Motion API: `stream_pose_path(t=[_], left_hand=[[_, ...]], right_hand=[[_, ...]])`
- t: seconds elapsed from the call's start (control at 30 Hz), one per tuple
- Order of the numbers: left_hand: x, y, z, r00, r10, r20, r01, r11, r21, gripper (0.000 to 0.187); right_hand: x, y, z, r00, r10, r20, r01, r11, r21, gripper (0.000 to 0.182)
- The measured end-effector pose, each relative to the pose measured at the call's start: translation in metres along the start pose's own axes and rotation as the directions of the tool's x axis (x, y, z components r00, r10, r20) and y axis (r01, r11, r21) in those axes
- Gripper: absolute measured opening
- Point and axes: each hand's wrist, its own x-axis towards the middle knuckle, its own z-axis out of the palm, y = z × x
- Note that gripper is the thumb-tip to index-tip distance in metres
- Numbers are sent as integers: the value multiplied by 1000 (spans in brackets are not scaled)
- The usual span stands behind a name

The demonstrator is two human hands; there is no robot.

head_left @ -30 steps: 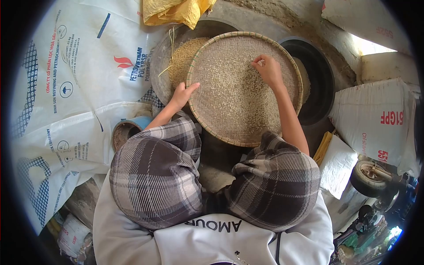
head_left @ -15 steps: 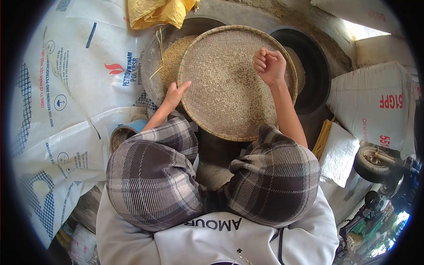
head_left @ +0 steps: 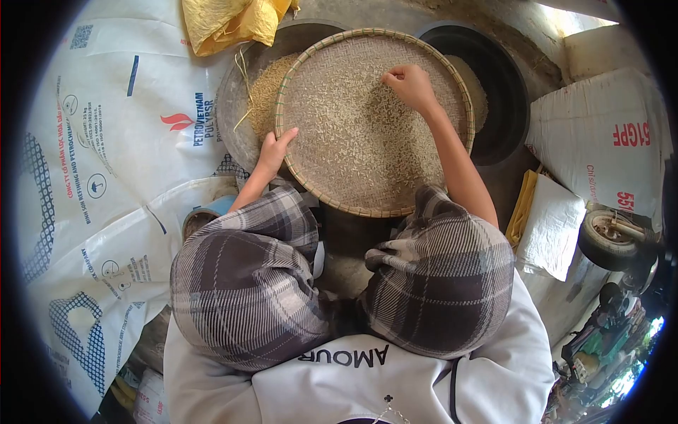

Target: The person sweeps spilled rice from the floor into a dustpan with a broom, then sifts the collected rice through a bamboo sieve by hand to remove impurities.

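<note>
A round woven winnowing basket [head_left: 332,53] lies in front of my knees, with pale grain [head_left: 346,134] spread thinly over its mesh. My left hand [head_left: 274,150] grips the bamboo rim at the left, thumb on top and fingers hidden underneath. Above the grain, right of the middle, is my right hand [head_left: 411,85], its fingers drawn together in a pinch. Whatever is between those fingertips is too small to make out. Under the left part of the basket shows a wide grey basin [head_left: 233,106] holding yellowish grain [head_left: 272,88].
A black tub [head_left: 505,92] with grain stands at the right, partly beneath the basket. Printed white sacks [head_left: 106,155] cover the left side. A yellow bag [head_left: 236,25] lies at the top. Another white sack [head_left: 593,134] and a small wheel [head_left: 609,237] are at the right.
My right hand has moved left over the basket and turned down toward the grain, fingers pinched. My left hand stays on the rim. The whole view has shifted slightly.
</note>
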Motion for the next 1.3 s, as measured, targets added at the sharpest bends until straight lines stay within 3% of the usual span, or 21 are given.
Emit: stream_pose_path(t=[0.13, 0.3, 0.43, 0.53, 0.57, 0.6, 0.63, 0.67, 0.73, 0.77, 0.8, 0.87, 0.9, 0.97, 1.0, 1.03, 1.07, 1.1, 1.17, 1.3], left_hand=[[-4, 4, 3, 1000, -2, -21, 2, 1000, 17, 35], [1, -1, -3, 1000, -22, 5, 22, 999, 23, 39], [5, -8, -7, 999, -33, 37, 32, 999, 20, 42], [8, -12, -11, 998, -35, 48, 32, 998, 56, 41], [7, -10, -9, 999, -34, 41, 32, 998, 56, 41], [6, -9, -6, 1000, 4, 19, -5, 999, 34, 37], [4, -8, -4, 999, 41, -3, -41, 999, 13, 34], [4, -7, -3, 999, 40, -11, -40, 999, 13, 34], [3, -6, -2, 999, 38, 6, -38, 999, 2, 33], [3, -5, -2, 999, 36, 3, -36, 999, 2, 33], [3, -4, -1, 1000, 30, 8, -30, 1000, -2, 33], [3, -4, 0, 1000, 27, 12, -27, 1000, -7, 32], [3, -4, 0, 999, 45, 8, -45, 999, -7, 32], [2, -6, -1, 998, 62, -2, -62, 998, -8, 32], [3, -6, -2, 998, 55, -7, -55, 998, 11, 31], [4, -6, -2, 999, 45, -13, -45, 999, 30, 31], [4, -7, -3, 999, 44, -17, -44, 999, 29, 31], [5, -7, -3, 999, 50, -5, -50, 998, 24, 31], [6, -9, -4, 998, 57, 3, -57, 998, 18, 31], [6, -9, -4, 998, 57, -5, -57, 998, 15, 30]], right_hand=[[-1, -2, 2, 1000, -11, -13, 11, 1000, -4, 23], [-7, -11, 1, 989, -144, 20, 144, 961, -234, 24], [-4, -7, 6, 979, -201, 20, 200, 946, -257, 21], [-1, 1, 2, 978, -207, 20, 208, 968, -137, 20], [-2, 6, -3, 989, -102, 110, 54, 925, 375, 17], [-3, 11, -6, 969, -53, 242, -157, 624, 765, 16], [-12, 12, -10, 957, -149, 250, -176, 389, 904, 17], [-12, 13, -10, 955, -153, 255, -179, 388, 904, 17], [-14, 17, -5, 921, -267, 285, -331, -143, 933, 21], [-12, 18, -1, 919, -266, 290, -356, -250, 900, 21], [-11, 19, 2, 919, -266, 292, -358, -250, 899, 21], [-8, 12, 5, 924, -44, 381, -384, -92, 919, 19], [-8, 10, 3, 923, -47, 382, -385, -91, 919, 19], [-7, 8, 2, 943, 106, 317, -332, 396, 856, 25], [-4, 9, 5, 943, 101, 318, -332, 397, 856, 25], [-2, 9, 10, 991, 82, 109, -133, 763, 633, 26], [-1, 10, 14, 997, -30, -75, 47, 967, 249, 29], [0, 12, 16, 997, -32, -71, 48, 967, 250, 29], [-1, 6, 15, 991, -52, -120, 62, 995, 78, 25], [-3, -6, 12, 997, -42, -63, 42, 999, -1, 25]])
